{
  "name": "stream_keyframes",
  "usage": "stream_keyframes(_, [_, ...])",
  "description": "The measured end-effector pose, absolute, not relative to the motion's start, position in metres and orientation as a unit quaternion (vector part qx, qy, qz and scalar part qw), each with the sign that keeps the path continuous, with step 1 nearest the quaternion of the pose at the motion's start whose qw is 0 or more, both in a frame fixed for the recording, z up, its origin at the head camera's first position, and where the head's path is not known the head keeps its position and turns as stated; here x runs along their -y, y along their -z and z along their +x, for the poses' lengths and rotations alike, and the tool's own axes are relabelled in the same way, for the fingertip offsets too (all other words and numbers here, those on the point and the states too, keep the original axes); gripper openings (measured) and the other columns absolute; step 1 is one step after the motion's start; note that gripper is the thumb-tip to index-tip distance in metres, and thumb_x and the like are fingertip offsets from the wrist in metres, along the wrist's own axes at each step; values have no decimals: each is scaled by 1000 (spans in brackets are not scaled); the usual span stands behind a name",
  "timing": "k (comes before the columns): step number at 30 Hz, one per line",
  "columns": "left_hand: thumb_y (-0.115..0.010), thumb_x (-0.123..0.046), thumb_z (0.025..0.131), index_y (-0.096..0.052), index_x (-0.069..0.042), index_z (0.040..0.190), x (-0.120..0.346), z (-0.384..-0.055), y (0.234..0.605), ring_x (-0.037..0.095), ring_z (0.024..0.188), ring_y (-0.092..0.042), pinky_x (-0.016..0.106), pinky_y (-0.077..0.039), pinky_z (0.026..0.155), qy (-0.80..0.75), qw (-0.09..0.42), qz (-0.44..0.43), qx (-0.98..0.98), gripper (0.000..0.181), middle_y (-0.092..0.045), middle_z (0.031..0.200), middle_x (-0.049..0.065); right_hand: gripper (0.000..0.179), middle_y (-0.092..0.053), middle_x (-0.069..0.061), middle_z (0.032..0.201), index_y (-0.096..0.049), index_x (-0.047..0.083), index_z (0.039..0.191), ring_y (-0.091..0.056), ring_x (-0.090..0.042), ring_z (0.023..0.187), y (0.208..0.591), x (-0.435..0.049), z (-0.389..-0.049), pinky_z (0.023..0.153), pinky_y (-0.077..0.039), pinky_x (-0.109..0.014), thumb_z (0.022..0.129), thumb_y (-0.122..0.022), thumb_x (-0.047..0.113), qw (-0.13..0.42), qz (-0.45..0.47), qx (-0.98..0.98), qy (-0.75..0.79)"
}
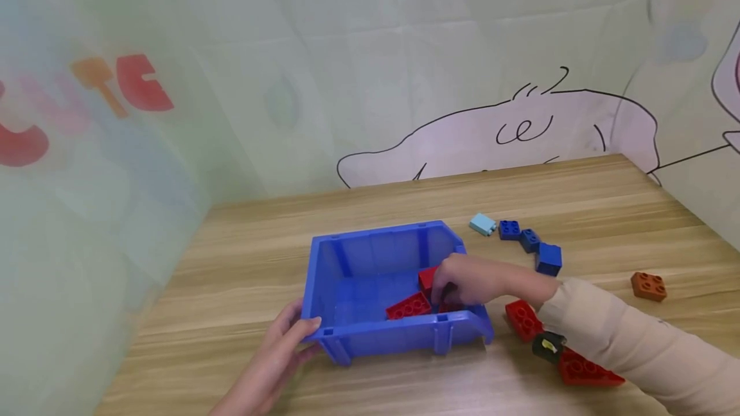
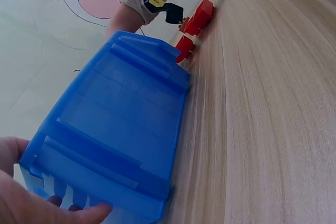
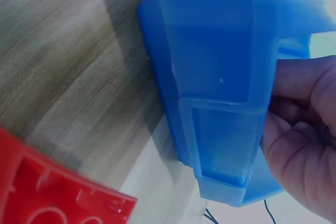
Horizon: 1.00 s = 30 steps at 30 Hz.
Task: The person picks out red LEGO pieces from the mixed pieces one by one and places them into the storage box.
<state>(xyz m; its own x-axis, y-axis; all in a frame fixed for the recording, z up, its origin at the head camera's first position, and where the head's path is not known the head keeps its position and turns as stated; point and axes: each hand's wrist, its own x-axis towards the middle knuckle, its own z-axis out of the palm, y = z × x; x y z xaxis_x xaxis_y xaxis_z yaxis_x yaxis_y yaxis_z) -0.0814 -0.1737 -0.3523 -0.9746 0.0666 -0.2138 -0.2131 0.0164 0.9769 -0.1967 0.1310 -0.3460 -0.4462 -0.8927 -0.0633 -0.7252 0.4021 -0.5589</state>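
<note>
A blue plastic bin [image 1: 381, 338] stands on the wooden table. My left hand [image 1: 286, 338] grips its left end, thumb over the rim and the other fingers against the outside, as the left wrist view also shows. Inside the bin lies a red toy brick [image 1: 408, 307], studs showing, with another red brick [image 1: 426, 278] behind it. My right hand [image 1: 471, 279] reaches over the right end into the bin, its fingers bent down among the red bricks. In the right wrist view the bin's wall [image 3: 220, 77] covers the fingertips, so I cannot tell whether they hold a brick.
Right of the bin lie a red brick [image 1: 523, 320] and a larger red brick [image 1: 586, 370], partly under my right sleeve. Behind them are a light blue brick [image 1: 482, 224] and several dark blue bricks [image 1: 548, 259]. An orange-brown brick [image 1: 649, 286] lies farther right. A printed cloth hangs behind the table.
</note>
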Motion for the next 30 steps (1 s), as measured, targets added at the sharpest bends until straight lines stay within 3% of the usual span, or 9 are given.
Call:
stream_keyframes(6, [-50,-15,87,-26,9,138,174,-82,354,33,115,-45,50,-42,96,-701,101,-49,-704,61,-37,132,29,19,-69,0,94,-72,4,96,-62,-11,89,342,-139,-197,79,-51,-23,83,-61,-4,160,-506,-807,258])
stream_keyframes(20, [-50,-15,86,-31,8,136,174,-82,354,31,110,-48,49,-44,94,-701,98,-55,-704,57,-42,126,25,22,-65,-5,104,-67,4,106,-61,-24,96,328,-162,-195,82,-51,-26,85,-59,-1,201,-451,-811,315])
stream_keyframes(30, [-50,-14,87,-33,7,135,174,-83,354,31,111,-48,47,-45,92,-705,93,-49,-701,56,-41,128,26,22,-66,-2,101,-68,6,104,-62,-17,90,328,-189,-191,78,-52,-24,85,-60,-1,187,-436,-812,339])
